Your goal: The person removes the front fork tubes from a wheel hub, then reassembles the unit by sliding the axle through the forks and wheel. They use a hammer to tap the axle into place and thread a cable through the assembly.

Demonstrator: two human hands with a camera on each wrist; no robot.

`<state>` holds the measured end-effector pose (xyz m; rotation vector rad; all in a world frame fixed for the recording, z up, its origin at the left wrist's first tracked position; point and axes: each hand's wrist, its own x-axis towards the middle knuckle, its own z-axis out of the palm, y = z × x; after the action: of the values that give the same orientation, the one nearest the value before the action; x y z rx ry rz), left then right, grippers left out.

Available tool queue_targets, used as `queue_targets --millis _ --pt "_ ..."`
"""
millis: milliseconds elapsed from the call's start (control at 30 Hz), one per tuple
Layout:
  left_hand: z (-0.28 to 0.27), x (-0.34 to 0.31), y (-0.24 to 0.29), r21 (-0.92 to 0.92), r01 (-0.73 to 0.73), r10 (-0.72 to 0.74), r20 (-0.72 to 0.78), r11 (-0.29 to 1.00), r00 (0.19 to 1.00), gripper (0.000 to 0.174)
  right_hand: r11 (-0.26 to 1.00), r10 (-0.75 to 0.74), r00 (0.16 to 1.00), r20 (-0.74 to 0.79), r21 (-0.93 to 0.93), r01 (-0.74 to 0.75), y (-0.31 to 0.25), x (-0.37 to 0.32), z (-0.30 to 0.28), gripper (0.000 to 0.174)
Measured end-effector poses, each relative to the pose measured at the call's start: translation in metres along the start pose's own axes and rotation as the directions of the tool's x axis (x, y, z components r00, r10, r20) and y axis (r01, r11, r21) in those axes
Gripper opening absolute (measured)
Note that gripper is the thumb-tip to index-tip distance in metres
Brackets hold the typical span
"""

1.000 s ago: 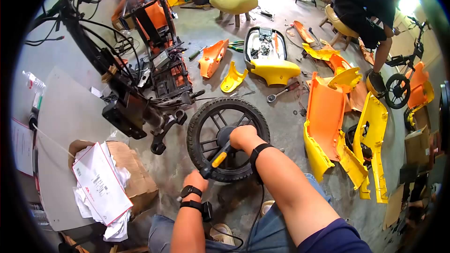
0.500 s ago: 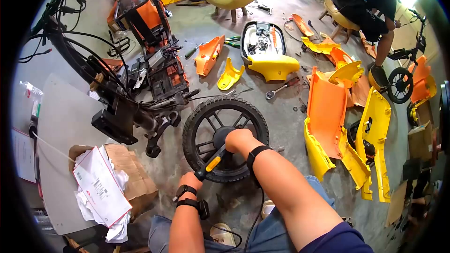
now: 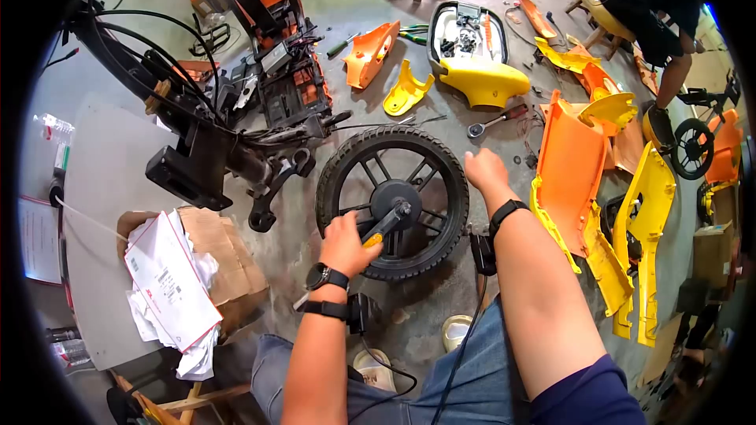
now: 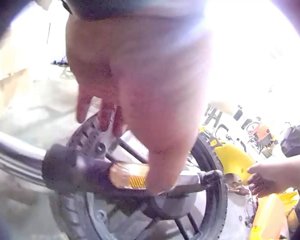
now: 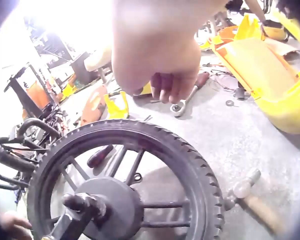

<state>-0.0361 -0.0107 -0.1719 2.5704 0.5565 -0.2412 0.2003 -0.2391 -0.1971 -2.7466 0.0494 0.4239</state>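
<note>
A spoked wheel [image 3: 461, 205] with a black tyre lies on its side before me. A wrench [image 4: 185, 185] with a black-and-yellow handle reaches across it, its metal end at the axle nut [image 5: 79, 202]. My left hand [image 3: 344, 245] lies over the handle; its thumb touches the yellow part, while the other fingers extend loosely past it. My right hand [image 3: 490, 173] hovers beyond the wheel's right edge, fingers loosely curled, with nothing visible in them. A ratchet [image 3: 494, 122] lies on the floor just past it.
To the left, a partly dismantled scooter frame [image 3: 185, 145] leans in close. A cardboard box [image 3: 228, 260] with papers stands front left. Orange and yellow panels [image 3: 571, 181] cover the right side. A hammer [image 5: 257, 210] lies beside the wheel. Another person [image 3: 650, 12] bends down at back right.
My right hand has left the hub and moved right, off the wheel. My left hand has slid up the wrench handle towards the hub, its fingers now straighter. The head view has tilted down.
</note>
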Motion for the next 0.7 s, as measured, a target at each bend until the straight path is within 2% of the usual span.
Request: queue_targets --millis 33,100,133,167,200,233,300,333,367,400,433,500,567,600,633,700 --pt "0.009 0.006 0.006 -0.090 -0.113 0.103 -0.101 0.990 0.990 0.072 0.999 0.040 0.999 0.003 -0.032 -0.040 0.009 -0.002 0.005 0.048" --pt "0.023 0.012 0.016 -0.101 -0.195 0.174 -0.187 0.976 0.967 0.069 0.995 0.085 0.996 0.008 -0.061 -0.085 0.016 0.000 0.013 0.048" --pt "0.029 0.013 0.020 -0.098 -0.194 0.175 -0.181 0.976 0.968 0.069 0.994 0.090 0.989 0.121 -0.069 -0.082 0.016 0.002 0.016 0.048" --pt "0.034 0.016 0.023 -0.014 -0.214 0.208 -0.185 0.977 0.960 0.067 0.994 0.097 0.968 0.230 -0.076 -0.082 0.017 0.003 0.018 0.049" --pt "0.038 0.019 0.025 0.068 -0.234 0.243 -0.188 0.970 0.952 0.065 0.993 0.105 0.968 0.230 -0.075 -0.089 0.014 0.001 0.017 0.049" --pt "0.040 0.023 0.026 0.066 -0.238 0.246 -0.185 0.969 0.951 0.065 0.995 0.077 0.958 0.276 -0.083 -0.057 0.010 0.000 0.017 0.050" --pt "0.043 0.030 0.026 0.137 -0.188 0.200 -0.082 0.973 0.976 0.059 0.995 0.052 0.945 0.322 -0.093 -0.024 0.004 0.001 0.020 0.050" --pt "0.046 0.033 0.025 0.151 -0.197 0.213 -0.094 0.969 0.973 0.044 0.992 0.033 0.927 0.374 -0.128 0.017 0.003 0.002 0.025 0.050" --pt "0.048 0.035 0.024 0.150 -0.200 0.216 -0.095 0.968 0.972 0.044 0.985 0.015 0.905 0.424 -0.160 0.058 0.002 0.002 0.030 0.049" --pt "0.048 0.037 0.024 0.176 -0.193 0.201 -0.032 0.965 0.979 0.039 0.980 0.022 0.900 0.435 -0.188 0.067 0.003 0.002 0.036 0.055" --pt "0.049 0.038 0.024 0.201 -0.187 0.185 0.032 0.962 0.982 0.034 0.967 0.027 0.919 0.392 -0.243 0.075 0.003 0.001 0.044 0.068" --pt "0.053 0.039 0.021 0.210 -0.204 0.211 -0.014 0.956 0.977 0.031 0.942 -0.007 0.942 0.336 -0.314 0.119 0.002 -0.001 0.055 0.068" --pt "0.055 0.040 0.021 0.193 -0.161 0.163 0.005 0.968 0.987 0.032 0.930 0.038 0.965 0.261 -0.362 0.062 0.004 0.013 0.083 0.058" --pt "0.053 0.041 0.023 0.178 -0.137 0.134 0.030 0.975 0.991 0.032 0.905 -0.012 0.973 0.231 -0.412 0.109 0.000 0.011 0.081 0.050" --pt "0.051 0.041 0.024 0.153 -0.128 0.123 0.043 0.980 0.991 0.032 0.913 0.003 0.982 0.187 -0.401 0.073 -0.004 0.012 0.078 0.046" --pt "0.044 0.043 0.030 0.172 -0.053 0.029 0.143 0.984 0.989 0.031 0.932 0.001 0.947 0.323 -0.343 0.116 -0.004 0.018 0.062 0.045"
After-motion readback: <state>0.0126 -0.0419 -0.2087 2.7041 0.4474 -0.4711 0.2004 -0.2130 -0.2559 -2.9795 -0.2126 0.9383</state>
